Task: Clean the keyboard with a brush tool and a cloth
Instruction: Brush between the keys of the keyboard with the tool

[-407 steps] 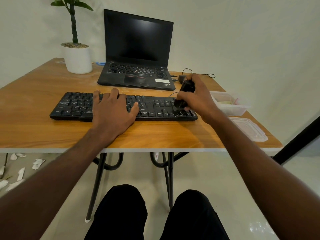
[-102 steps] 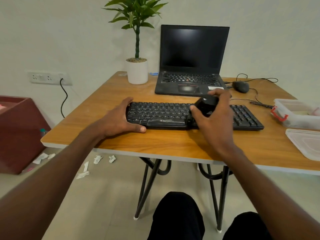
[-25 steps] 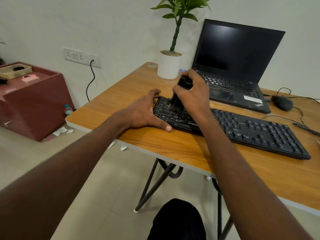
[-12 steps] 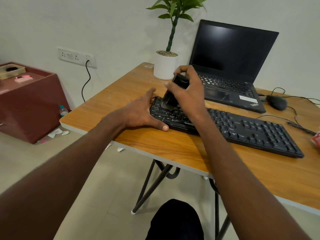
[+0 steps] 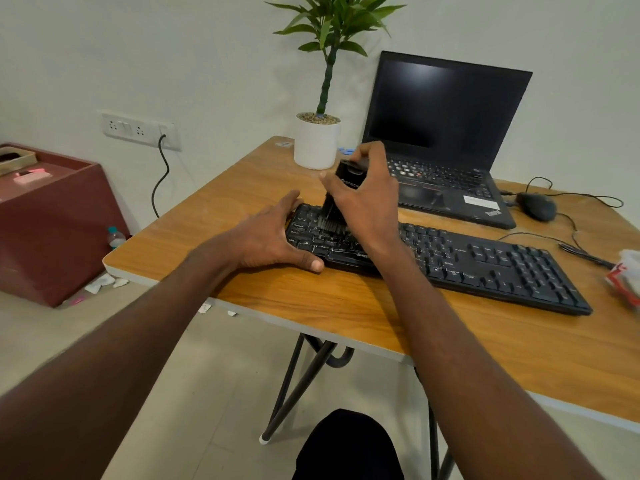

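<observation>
Keyboard (image 5: 450,261) lies flat on the table (image 5: 346,306), long axis running from near left to far right. It looks light and stiff, likely to slide, so the left hand (image 5: 270,237), fingers spread, braces its left end. The right hand (image 5: 367,202) pinches the brush (image 5: 341,195) by its hard body, soft bristles pointing down onto the leftmost keys.

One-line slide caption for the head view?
Right hand brushes the keyboard's left end with a brush tool while left hand steadies it.
</observation>
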Motion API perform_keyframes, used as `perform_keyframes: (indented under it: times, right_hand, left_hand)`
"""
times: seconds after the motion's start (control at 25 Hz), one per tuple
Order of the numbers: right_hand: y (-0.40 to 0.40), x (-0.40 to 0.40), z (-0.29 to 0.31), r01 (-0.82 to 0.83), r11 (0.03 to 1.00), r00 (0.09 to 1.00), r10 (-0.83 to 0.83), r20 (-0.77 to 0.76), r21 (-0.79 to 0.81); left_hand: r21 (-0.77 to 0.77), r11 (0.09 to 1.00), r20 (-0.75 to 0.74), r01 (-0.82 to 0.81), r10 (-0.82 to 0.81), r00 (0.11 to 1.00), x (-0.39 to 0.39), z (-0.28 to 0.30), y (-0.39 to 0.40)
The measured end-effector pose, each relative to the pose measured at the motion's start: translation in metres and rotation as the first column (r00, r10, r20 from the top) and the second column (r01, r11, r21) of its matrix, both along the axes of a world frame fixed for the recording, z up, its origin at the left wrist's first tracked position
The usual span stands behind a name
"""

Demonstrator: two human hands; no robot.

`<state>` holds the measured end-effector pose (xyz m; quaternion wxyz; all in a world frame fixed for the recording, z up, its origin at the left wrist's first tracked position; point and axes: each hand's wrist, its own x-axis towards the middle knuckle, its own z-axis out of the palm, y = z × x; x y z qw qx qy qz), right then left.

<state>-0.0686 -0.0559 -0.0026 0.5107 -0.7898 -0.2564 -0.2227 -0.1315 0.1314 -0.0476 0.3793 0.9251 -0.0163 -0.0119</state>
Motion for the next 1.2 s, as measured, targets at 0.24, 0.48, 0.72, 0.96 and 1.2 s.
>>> perform_keyframes:
  times: [0.24,0.48,0.72,0.96,1.2]
  right_hand:
    - [-0.001,-0.002,-0.001,-0.078,0.995,0.997,0.077,-0.014,-0.064]
    - [-0.001,-0.003,-0.002,-0.132,0.986,0.991,0.133,-0.003,-0.098]
    - [-0.018,0.007,0.004,0.202,0.948,0.979,-0.197,0.045,-0.246]
    - [-0.019,0.002,0.01,0.166,0.941,0.982,-0.186,-0.037,-0.296]
    - [-0.025,0.0,0.02,-0.147,0.975,0.966,0.105,-0.236,-0.165]
  left_hand:
    - [-0.031,0.999,0.034,-0.028,0.029,0.999,0.002,-0.001,-0.001]
    - [0.049,0.998,0.022,-0.038,0.037,0.999,0.005,-0.003,0.0]
    - [0.0,0.999,0.016,-0.04,0.04,0.999,-0.001,0.003,-0.004]
    - [0.008,0.998,0.032,-0.059,0.059,0.998,-0.001,0.002,-0.004]
    - [-0.011,0.998,0.024,-0.057,0.058,0.998,-0.001,0.002,-0.003]
